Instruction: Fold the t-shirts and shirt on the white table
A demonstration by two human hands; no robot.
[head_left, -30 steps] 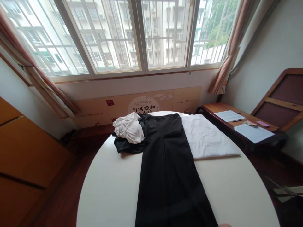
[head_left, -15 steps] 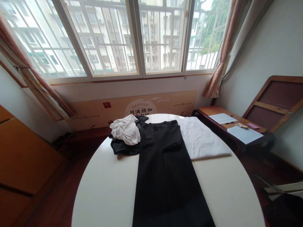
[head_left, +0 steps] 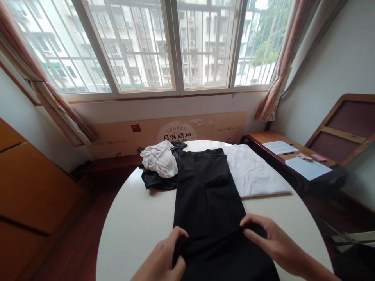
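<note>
A black T-shirt (head_left: 195, 195) lies lengthwise down the middle of the round table, its neckline at the far end and its sides folded inward. My left hand (head_left: 168, 253) pinches its left edge near the front. Its right edge is gripped between the thumb and fingers of my right hand (head_left: 263, 236). Between the two hands the cloth is lifted into a crosswise crease. The near end of the T-shirt runs out of view at the bottom.
A crumpled white cloth (head_left: 161, 158) sits on a dark garment (head_left: 155, 183) at the far left of the white table (head_left: 131, 226). Folded white fabric (head_left: 252, 171) lies at the right. Papers (head_left: 307, 168) rest on a wooden side table (head_left: 258, 137) by the wall.
Both hands have come into view from below and taken hold of the black T-shirt's side edges, raising a crease. The view has shifted slightly to the left.
</note>
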